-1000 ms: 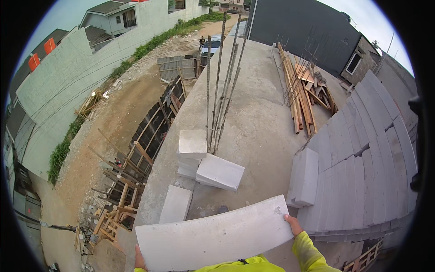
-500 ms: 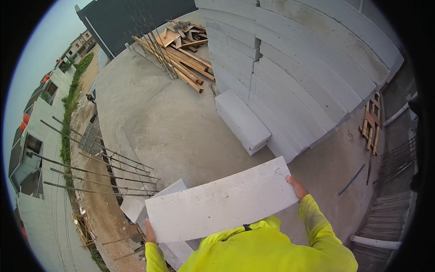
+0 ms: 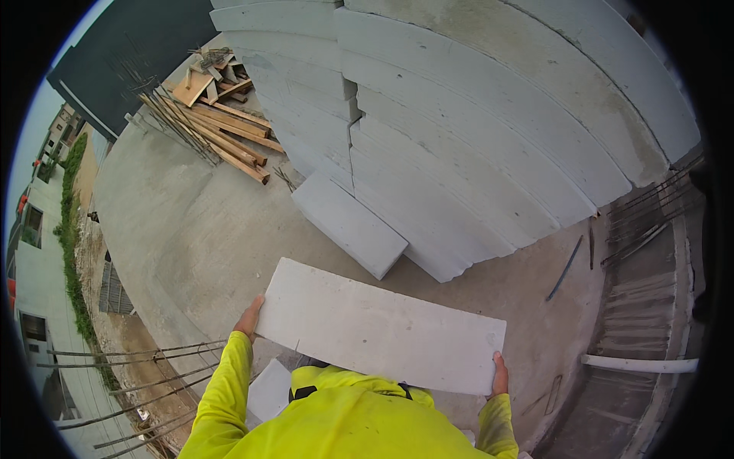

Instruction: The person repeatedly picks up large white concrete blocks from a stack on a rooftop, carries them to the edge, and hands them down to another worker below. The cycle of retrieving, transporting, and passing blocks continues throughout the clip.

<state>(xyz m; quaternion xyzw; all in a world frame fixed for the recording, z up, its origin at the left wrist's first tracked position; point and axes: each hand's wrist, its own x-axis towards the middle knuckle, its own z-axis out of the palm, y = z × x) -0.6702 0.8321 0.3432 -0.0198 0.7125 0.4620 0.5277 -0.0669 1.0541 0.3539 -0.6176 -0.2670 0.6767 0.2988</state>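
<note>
A long white block (image 3: 380, 325) is held crosswise in front of my body, its right end lower in the view than its left. My left hand (image 3: 249, 315) grips the left end and my right hand (image 3: 498, 371) grips the right end, both closed on it. Just beyond it, another pale block (image 3: 348, 226) lies at the foot of a tall stack of similar blocks (image 3: 459, 115). Under my left forearm, a white block (image 3: 267, 390) shows partly, the rest hidden by my yellow sleeve and body.
Upright rebar (image 3: 153, 366) stands at lower left by the slab edge, with a drop beyond. The concrete floor (image 3: 176, 222) stretches toward a lumber pile (image 3: 222, 138) and dark wall (image 3: 138, 61). On the right lie a blue strip (image 3: 563, 268) and a white pipe (image 3: 638, 366).
My view has swung right toward the block stack. The held block has turned from rising toward the right to sloping down rightward, with both hands still on it.
</note>
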